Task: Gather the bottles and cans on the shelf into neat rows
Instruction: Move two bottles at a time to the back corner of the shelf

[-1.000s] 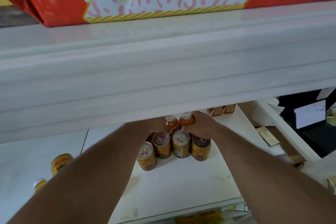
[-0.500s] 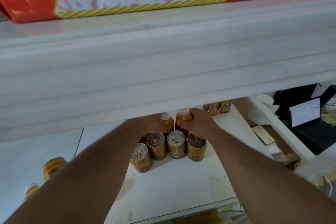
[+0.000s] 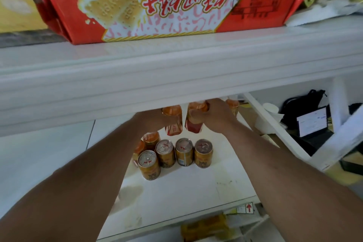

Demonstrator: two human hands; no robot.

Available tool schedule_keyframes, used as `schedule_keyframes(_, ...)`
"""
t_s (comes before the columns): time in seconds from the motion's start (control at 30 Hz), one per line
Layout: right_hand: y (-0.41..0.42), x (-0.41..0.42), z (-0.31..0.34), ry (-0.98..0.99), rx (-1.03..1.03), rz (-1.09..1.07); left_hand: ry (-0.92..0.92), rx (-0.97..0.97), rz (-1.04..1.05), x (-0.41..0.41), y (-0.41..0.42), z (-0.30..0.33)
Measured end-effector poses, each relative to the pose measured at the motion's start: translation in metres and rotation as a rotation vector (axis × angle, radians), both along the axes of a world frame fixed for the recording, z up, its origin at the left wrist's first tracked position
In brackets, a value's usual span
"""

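Overhanging the shelf (image 3: 176,192), a white ledge (image 3: 137,88) hides both bottle tops. Left hand (image 3: 155,119) grips one bottle (image 3: 173,122); right hand (image 3: 214,117) grips another (image 3: 193,124). Both bottles sit behind four cans (image 3: 174,155). A biscuit box (image 3: 157,2) rests on the ledge.

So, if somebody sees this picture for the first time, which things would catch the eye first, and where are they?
Probably the big red biscuit box first, lying upside down on the upper shelf. Next, the two hands reaching under that shelf: the left hand and the right hand each grip an orange bottle, one beside the other. In front of them, four gold cans stand on the lower shelf.
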State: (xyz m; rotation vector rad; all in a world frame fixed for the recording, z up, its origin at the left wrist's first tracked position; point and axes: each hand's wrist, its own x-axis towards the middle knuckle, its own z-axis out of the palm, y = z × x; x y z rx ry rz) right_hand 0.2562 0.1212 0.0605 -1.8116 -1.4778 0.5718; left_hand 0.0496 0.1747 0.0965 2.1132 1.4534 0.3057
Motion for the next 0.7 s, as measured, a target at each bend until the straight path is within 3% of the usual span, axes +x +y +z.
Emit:
schedule_keyframes(0.2, -0.032, 0.004, 0.016, 0.034, 0.044, -0.007, -0.216, 0.11, -0.085, 0.003, -0.035, 0.001)
schedule_keyframes(0.5, -0.105, 0.019, 0.034, 0.001, 0.057, 0.063, -0.261, 0.117, 0.013, 0.014, -0.115, -0.002)
schedule_keyframes(0.7, -0.158, 0.025, 0.03, 0.139, 0.067, 0.132, -0.229, 0.129, 0.073, 0.016, -0.17, -0.009)
